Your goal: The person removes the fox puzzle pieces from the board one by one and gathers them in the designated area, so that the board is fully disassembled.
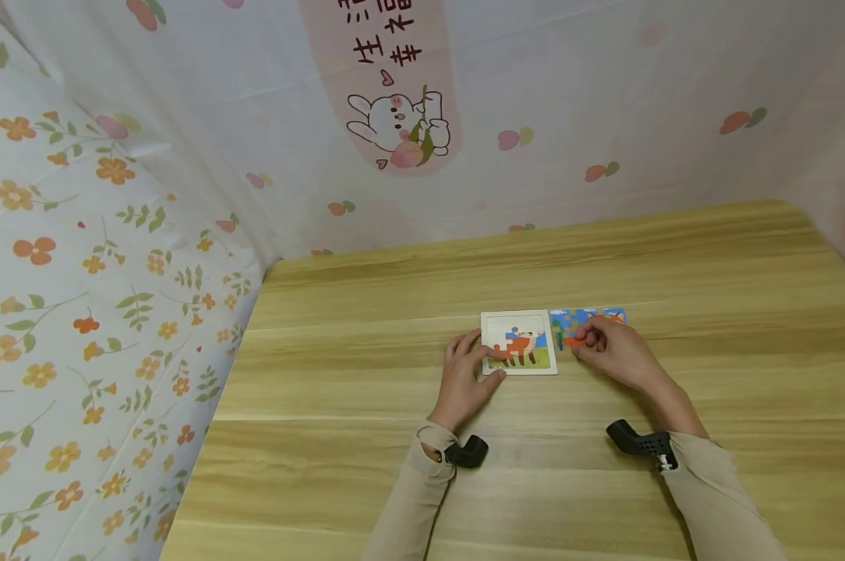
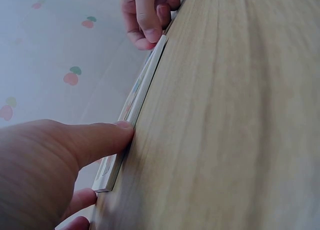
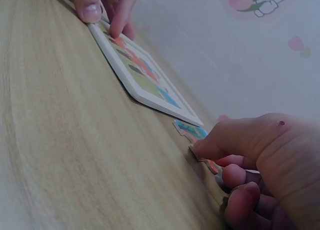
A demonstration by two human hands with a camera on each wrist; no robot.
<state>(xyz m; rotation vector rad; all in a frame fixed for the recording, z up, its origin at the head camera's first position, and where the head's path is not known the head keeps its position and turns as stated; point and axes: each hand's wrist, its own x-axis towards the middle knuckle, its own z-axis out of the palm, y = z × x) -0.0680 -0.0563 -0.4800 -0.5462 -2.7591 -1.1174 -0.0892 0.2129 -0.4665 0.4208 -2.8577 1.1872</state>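
Note:
A jigsaw puzzle board point(image 1: 554, 366) with a white frame lies flat on the table; its partly filled picture shows an orange animal with dark legs on green. My left hand point(image 1: 462, 379) holds the board's left side, thumb on the near edge and forefinger over the picture. Just right of the board, colourful jigsaw pieces point(image 1: 558, 323) in blue, green and orange lie close together, partly hidden by my right hand point(image 1: 620, 354). Its thumb and forefinger pinch a jigsaw piece point(image 3: 204, 160) low over the table, the other fingers curled in the right wrist view.
The wood-grain table point(image 1: 366, 358) extends around the board on all sides. Behind it hangs a pale printed cloth point(image 1: 535, 93) with a rabbit drawing, and a flowered cloth point(image 1: 100, 312) hangs at the left. Black wrist mounts point(image 1: 470, 452) sit on both forearms.

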